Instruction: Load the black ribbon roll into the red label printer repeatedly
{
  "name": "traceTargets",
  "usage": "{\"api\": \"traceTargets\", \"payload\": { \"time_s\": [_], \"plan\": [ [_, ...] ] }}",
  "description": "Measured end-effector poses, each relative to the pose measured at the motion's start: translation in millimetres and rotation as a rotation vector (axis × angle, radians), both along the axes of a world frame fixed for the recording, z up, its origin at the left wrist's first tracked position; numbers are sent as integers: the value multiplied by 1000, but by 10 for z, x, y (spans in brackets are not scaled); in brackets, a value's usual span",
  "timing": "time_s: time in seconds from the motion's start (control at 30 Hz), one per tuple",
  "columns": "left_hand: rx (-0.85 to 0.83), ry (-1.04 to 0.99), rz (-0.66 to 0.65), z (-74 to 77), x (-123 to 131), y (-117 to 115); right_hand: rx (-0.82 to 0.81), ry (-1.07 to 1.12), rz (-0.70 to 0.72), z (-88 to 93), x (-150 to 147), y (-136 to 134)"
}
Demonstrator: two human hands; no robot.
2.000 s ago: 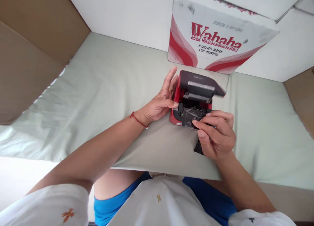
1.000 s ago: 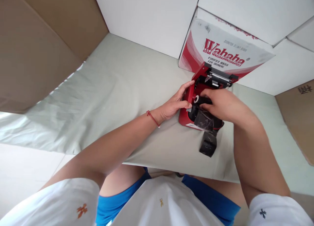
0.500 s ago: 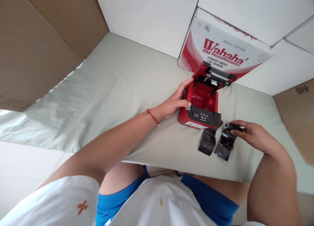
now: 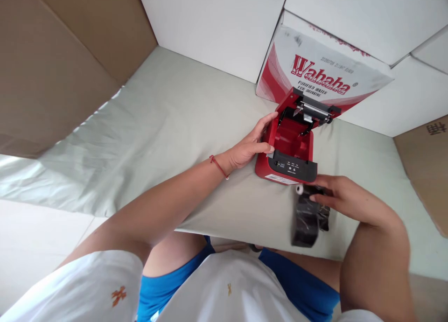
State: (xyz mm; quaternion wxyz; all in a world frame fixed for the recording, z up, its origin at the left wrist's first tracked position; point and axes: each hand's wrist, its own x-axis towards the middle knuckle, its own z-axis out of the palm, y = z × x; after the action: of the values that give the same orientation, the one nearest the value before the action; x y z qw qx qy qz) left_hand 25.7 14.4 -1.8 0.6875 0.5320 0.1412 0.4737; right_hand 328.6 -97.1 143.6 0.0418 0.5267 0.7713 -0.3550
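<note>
A red and black label printer [image 4: 290,170] stands on the cloth with its lid [image 4: 315,108] tilted up and its red inner bay showing. My left hand [image 4: 250,147] grips the printer's left side, thumb on the front corner and fingers along the wall. Just in front of the printer's right corner, my right hand [image 4: 338,196] is closed on a roll of black ribbon [image 4: 307,191]. The roll has a pale core end facing left. A loose, shiny length of ribbon hangs down from it, blurred by motion, with a crumpled piece behind.
A Wahaha water carton [image 4: 322,65] stands right behind the printer, against white panels [image 4: 210,28]. Brown cardboard [image 4: 70,70] rises at the left, and another cardboard piece [image 4: 425,172] stands at the right. Pale green cloth [image 4: 168,121] covers the surface, its front edge close to my legs.
My right hand has moved left with the ribbon roll, closer to the printer's front. The hanging ribbon has swung along with it. My left hand stays on the printer.
</note>
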Motion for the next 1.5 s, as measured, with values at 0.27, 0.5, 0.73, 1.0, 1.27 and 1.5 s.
{"api": "traceTargets", "payload": {
  "time_s": [0.27, 0.5, 0.73, 1.0, 1.27, 1.5],
  "plan": [
    [-1, 0, 7, 6, -3, -13, 258, 192, -86, 593, -281, 92],
    [0, 1, 14, 5, 9, -22, 425, -145, -180, 218, -892, 602],
    [7, 4, 4, 32, -8, -26, 398, -423, -52, 74, -978, 894],
    [11, 14, 16, 17, -7, -9, 379, -413, 158, 65, -905, 1061],
    [-14, 17, 3, 43, -4, -30, 608, 287, -296, 269, -859, 608],
    [-2, 2, 6, 29, -8, -11, 1131, 331, -406, -12, -676, 781]
  ]
}}
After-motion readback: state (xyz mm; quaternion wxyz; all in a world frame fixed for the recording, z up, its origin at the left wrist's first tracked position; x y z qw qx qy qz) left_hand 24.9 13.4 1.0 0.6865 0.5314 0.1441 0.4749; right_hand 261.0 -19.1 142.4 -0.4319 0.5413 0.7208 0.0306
